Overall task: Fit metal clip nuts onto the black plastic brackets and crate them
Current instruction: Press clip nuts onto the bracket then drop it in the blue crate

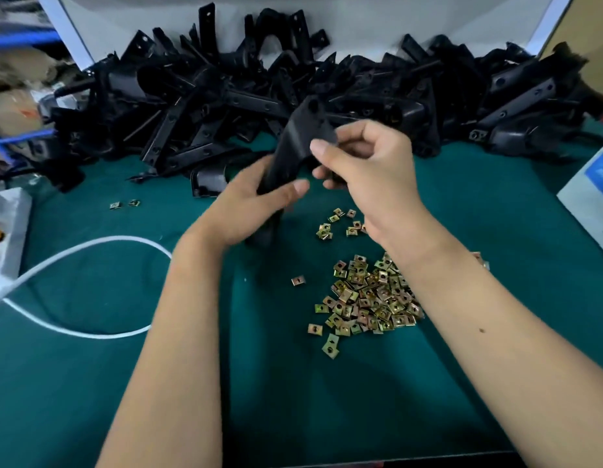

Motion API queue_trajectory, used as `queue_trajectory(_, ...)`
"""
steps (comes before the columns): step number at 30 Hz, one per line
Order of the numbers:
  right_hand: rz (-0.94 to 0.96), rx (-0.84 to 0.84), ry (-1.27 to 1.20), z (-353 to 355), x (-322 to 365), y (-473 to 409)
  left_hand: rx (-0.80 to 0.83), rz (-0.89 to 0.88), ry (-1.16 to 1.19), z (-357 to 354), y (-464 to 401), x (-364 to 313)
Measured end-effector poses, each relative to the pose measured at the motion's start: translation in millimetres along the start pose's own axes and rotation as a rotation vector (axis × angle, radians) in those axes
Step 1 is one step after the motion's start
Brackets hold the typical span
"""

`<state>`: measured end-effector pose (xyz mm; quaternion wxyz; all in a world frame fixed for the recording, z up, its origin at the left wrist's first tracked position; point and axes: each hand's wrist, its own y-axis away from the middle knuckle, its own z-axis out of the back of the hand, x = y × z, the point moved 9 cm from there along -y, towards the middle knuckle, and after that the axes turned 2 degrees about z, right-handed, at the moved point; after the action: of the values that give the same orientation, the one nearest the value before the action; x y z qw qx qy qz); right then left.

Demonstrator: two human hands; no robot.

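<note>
A white cable (90, 251) is looped on the green surface (327, 400) left of the left hand (256, 204) — a white box (594, 194) is seen far right of the right hand (367, 170).

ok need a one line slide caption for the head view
Both hands, left and right, hold a black bracket above a pile of clip nuts on the green mat.

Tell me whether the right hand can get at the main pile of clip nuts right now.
Probably not at once: the right hand grips the black bracket with the left hand. The pile lies uncovered beneath its forearm.
</note>
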<state>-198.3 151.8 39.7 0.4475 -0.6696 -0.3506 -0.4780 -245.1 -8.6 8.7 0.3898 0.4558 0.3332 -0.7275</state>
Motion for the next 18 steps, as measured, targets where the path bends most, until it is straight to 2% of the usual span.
queue_trajectory(2, -0.06, 0.107, 0.054, -8, -15, 12, 0.108, 0.041, 0.118, -5, 5, 5)
queue_trajectory(4, -0.085, 0.205, 0.182, -13, -27, 23, 0.077, 0.005, 0.196, -2, 5, 3)
queue_trajectory(8, 0.181, 0.225, 0.836, 4, -23, 28, -0.089, 0.113, 0.308, 12, 2, 26)
queue_trajectory(10, 0.186, 0.409, 0.853, 0, -28, 34, -0.136, 0.158, 0.398, 21, 1, 40)
queue_trajectory(12, 0.177, 0.583, 0.873, -10, -33, 45, -0.111, 0.194, 0.564, 21, 1, 50)
queue_trajectory(18, 0.329, 0.831, 1.084, -39, -45, 72, -0.051, 0.227, 0.741, 14, -5, 60)
